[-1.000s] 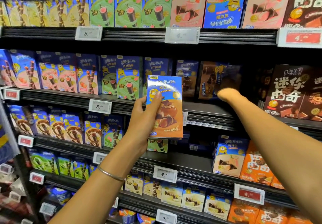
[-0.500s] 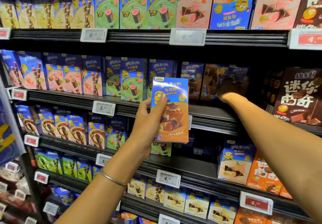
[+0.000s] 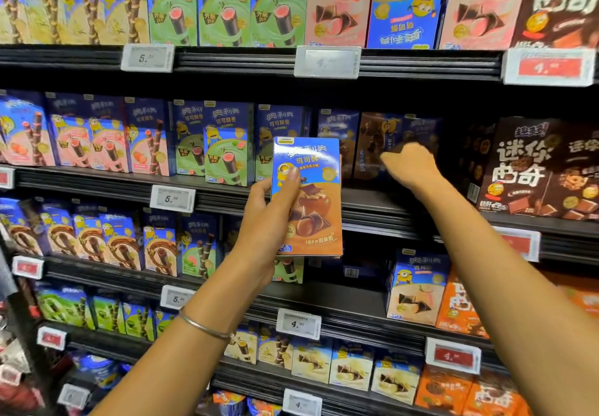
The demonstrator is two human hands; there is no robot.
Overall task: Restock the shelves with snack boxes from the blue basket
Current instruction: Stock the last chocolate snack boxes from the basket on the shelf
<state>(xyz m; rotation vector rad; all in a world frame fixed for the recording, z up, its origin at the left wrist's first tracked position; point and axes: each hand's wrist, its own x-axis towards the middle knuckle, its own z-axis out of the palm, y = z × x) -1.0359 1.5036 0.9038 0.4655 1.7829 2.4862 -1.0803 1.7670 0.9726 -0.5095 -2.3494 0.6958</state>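
Observation:
My left hand (image 3: 269, 218) grips a blue-and-brown snack box (image 3: 308, 198) by its left edge, thumb on the front, and holds it upright in front of the second shelf (image 3: 372, 201). My right hand (image 3: 408, 164) reaches into that shelf at a row of matching brown-and-blue boxes (image 3: 379, 143) set far back. Its fingers point away from me and are hidden behind the back of the hand, so a grip cannot be made out. The blue basket is out of view.
Shelves of snack boxes fill the view: green boxes (image 3: 227, 150) left of the gap, dark brown boxes (image 3: 531, 169) to its right, pink ones above. Price tags (image 3: 172, 198) line the shelf edges. Bare shelf shows in front of the set-back boxes.
My right hand has drawn back from deep in the shelf toward its front. The left hand keeps the box in much the same place. The camera has moved closer.

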